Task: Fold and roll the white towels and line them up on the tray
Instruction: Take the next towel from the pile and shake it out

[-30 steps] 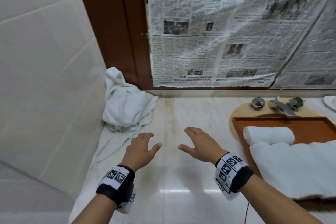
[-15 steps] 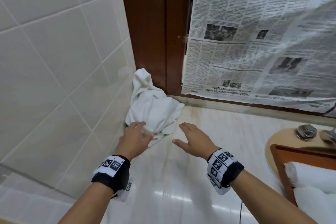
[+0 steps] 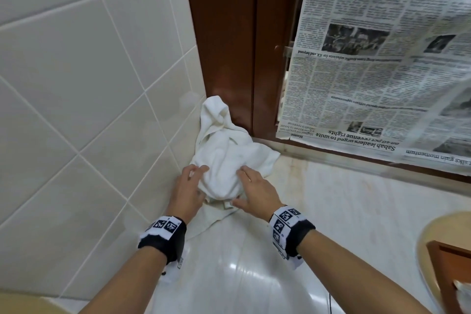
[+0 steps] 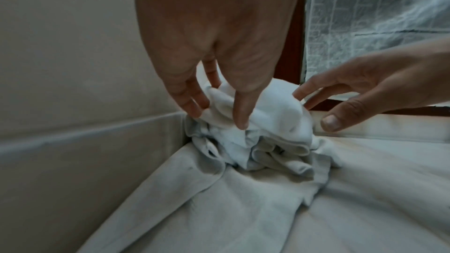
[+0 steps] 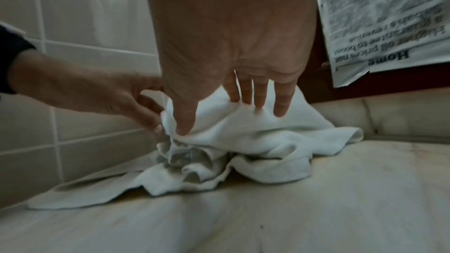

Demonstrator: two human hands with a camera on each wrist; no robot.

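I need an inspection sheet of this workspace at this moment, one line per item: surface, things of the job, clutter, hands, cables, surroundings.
Surface: pale glossy marble counter, with brownish stains near the back edge.
Job's things: crumpled white towel pile in the corner where wall and counter meet; only a corner of the wooden tray shows at the right edge.
Clutter: nothing seen.
Hands: left hand pinches a fold of the towel; right hand has its fingers and thumb closing on the pile's other side.
Cables: thin dark cord below the right wrist.
Surroundings: white tiled wall, brown wooden frame, newspaper over the window.
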